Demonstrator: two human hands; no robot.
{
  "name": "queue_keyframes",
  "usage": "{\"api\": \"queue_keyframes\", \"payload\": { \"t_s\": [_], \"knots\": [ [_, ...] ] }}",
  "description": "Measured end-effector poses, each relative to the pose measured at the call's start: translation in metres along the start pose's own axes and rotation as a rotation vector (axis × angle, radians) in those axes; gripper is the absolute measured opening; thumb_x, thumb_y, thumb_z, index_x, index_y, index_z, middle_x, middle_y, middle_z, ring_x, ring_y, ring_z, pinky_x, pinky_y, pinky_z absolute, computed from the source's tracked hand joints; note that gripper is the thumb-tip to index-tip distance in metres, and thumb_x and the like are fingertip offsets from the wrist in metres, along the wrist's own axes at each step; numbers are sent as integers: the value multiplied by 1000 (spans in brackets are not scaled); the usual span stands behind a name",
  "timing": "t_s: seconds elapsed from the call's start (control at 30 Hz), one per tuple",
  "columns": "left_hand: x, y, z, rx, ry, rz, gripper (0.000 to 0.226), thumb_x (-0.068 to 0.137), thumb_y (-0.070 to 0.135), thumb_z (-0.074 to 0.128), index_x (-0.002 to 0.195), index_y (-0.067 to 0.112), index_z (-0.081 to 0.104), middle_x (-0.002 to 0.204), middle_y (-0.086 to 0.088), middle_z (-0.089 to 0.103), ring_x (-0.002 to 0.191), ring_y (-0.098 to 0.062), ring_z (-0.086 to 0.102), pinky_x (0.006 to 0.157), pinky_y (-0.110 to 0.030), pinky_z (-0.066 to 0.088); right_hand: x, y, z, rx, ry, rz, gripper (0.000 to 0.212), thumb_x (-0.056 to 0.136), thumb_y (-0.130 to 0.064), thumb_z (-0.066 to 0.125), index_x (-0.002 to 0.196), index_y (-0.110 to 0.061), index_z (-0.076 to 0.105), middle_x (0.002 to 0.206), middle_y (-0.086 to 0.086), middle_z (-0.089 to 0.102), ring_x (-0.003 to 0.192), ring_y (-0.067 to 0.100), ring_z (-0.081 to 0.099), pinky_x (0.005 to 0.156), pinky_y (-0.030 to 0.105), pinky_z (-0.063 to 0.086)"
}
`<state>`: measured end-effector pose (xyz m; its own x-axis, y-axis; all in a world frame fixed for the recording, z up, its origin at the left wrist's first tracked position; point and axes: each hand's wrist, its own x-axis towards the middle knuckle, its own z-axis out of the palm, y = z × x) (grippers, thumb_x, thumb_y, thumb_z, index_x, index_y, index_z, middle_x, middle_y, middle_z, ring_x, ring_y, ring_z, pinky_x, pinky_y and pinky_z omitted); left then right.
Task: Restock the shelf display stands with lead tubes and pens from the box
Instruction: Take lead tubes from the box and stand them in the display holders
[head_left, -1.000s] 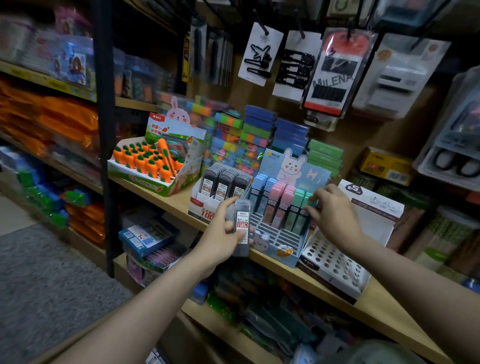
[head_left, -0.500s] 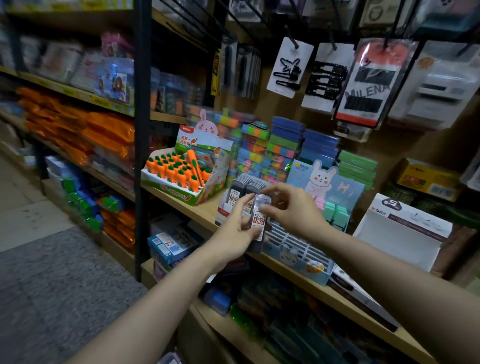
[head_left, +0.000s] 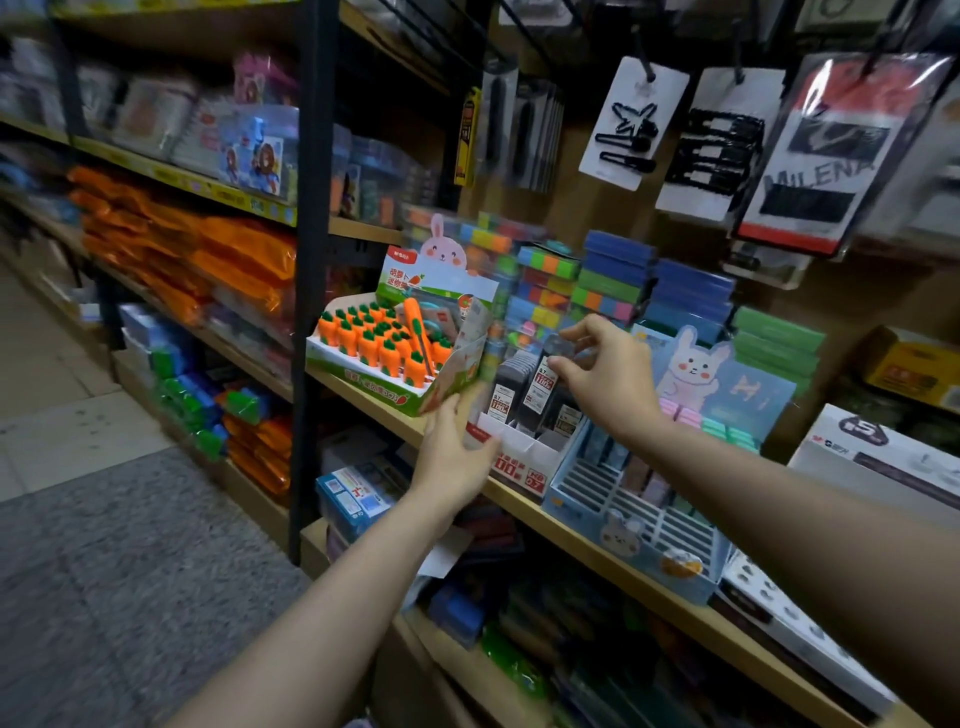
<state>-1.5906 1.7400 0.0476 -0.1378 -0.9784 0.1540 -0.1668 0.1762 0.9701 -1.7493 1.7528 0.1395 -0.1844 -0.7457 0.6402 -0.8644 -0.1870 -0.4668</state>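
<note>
Head view: lead tube (head_left: 540, 387) passed from left hand (head_left: 454, 449) to right hand (head_left: 605, 382), now pinched over white stand (head_left: 524, 457). Left fingers relaxed, bracing stand's corner. Slotting in likely next.

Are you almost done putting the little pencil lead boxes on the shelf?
Partly. Several lead tubes already stand in the white display stand. The right hand pinches one more lead tube over the stand, while the left hand rests against the stand's front corner. Still left: the stand's front slots look empty, and no pens or box are in view.
</note>
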Motion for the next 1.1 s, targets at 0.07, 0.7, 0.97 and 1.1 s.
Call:
{"api": "queue_keyframes", "payload": {
  "t_s": [0.07, 0.7, 0.97, 1.1],
  "knots": [
    [1, -3, 2, -23, 0, -3, 67, 89, 24, 67, 146, 20, 31, 144, 1, 42, 121, -15, 48, 100, -33, 45, 0, 5, 8, -29, -22, 11, 21, 82, -20, 76, 99, -16, 65, 92, -3, 64, 80, 13, 64, 74, 37, 58],
    [5, -21, 7, 63, -7, 120, 53, 89, 27, 66, 137, 23, 44, 130, 4, 52, 116, -11, 52, 98, -32, 47, -22, 17, 18, -616, -204, -279, 46, 90, -40, 57, 131, -18, 57, 126, 2, 56, 115, 24, 50, 93, 41, 39],
    [-25, -28, -22, 130, -83, 199, 42, 88, 13, 65, 127, 25, 54, 119, 7, 64, 102, 8, 59, 87, -11, 47, -74, -3, -3, -122, -146, -339, 31, 91, -21, 60, 122, -14, 60, 117, 1, 58, 112, 20, 53, 95, 38, 45],
    [-73, -58, -42, 305, -238, 137, 25, 87, 4, 64, 112, 10, 63, 104, -3, 68, 100, -16, 64, 91, -31, 52, -152, -6, 16, 36, -372, -457, 15, 89, -17, 60, 104, -16, 64, 101, -5, 60, 96, 12, 58, 83, 25, 47]
  ]
}}
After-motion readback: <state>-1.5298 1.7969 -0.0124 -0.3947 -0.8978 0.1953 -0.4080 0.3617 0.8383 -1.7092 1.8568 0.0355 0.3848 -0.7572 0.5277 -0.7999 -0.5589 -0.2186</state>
